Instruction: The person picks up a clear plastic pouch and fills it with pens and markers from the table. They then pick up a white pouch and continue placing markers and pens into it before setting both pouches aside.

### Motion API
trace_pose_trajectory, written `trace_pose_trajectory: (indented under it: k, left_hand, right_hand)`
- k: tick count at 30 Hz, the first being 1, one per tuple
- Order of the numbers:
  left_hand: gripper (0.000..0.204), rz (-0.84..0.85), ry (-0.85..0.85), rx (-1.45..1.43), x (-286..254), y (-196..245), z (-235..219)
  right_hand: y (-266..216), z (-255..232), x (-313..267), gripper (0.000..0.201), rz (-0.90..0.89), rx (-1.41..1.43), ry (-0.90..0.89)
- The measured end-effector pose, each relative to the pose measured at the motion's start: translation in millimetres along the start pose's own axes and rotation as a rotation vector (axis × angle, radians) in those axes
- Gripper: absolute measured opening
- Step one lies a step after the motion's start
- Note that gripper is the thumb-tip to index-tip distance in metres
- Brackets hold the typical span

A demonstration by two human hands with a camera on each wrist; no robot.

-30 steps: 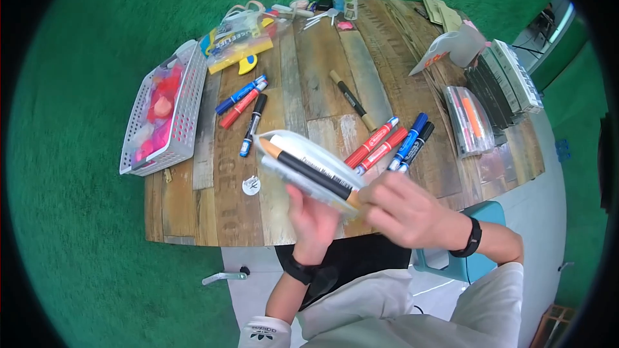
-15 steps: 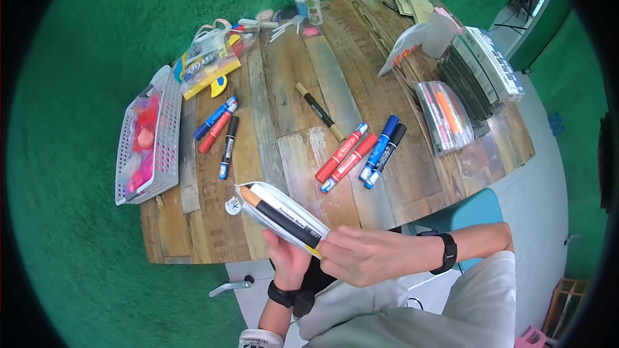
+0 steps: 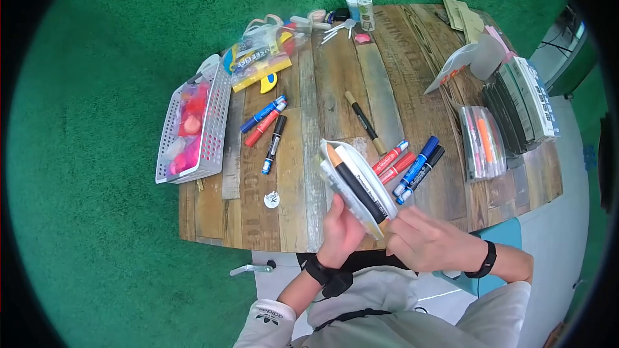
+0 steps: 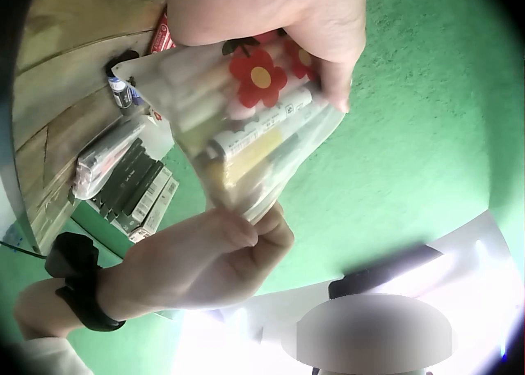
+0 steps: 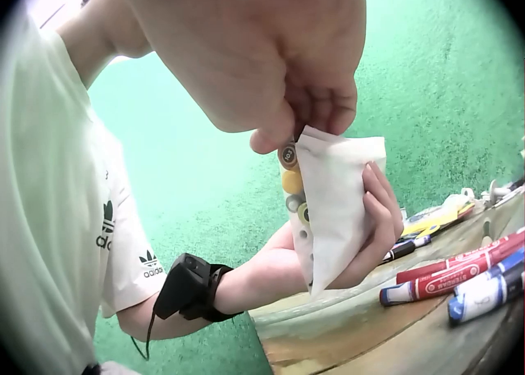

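Observation:
A translucent pouch (image 4: 193,104) with red flowers on it holds several markers, and a black marker with tan ends (image 3: 360,190) lies along its open side. My left hand (image 3: 343,235) grips the pouch from beneath, its thumb along one side; in the right wrist view the left fingers (image 5: 380,215) wrap the white back of the pouch (image 5: 336,194). My right hand (image 3: 429,241) pinches the pouch's near end, by the marker ends. In the left wrist view the right hand (image 4: 205,256) holds the pouch's lower corner.
Loose red, blue and black markers (image 3: 419,167) lie right of the pouch, others (image 3: 264,122) to its left. A white basket (image 3: 216,125) stands at the left, a clear pen pouch (image 3: 474,161) and boxes (image 3: 538,100) at the right.
The head view has shifted. Both hands and the pouch first tilted lower, then turned to a steeper angle; both hands keep hold of the pouch.

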State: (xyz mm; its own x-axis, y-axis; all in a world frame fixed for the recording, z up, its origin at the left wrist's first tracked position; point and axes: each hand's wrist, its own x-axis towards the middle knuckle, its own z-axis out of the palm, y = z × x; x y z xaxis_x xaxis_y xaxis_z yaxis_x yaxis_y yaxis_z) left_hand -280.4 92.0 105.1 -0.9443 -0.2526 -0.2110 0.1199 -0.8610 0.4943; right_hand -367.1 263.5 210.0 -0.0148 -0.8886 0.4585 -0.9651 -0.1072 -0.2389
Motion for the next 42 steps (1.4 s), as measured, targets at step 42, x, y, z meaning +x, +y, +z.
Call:
trace_pose_trajectory:
  k: [42]
  left_hand:
    - [0.059, -0.036, -0.276, -0.097, 23.3, -9.8, 38.7]
  right_hand:
    - [-6.6, -27.4, 2.5, 0.024, 0.175, 0.103, -0.022]
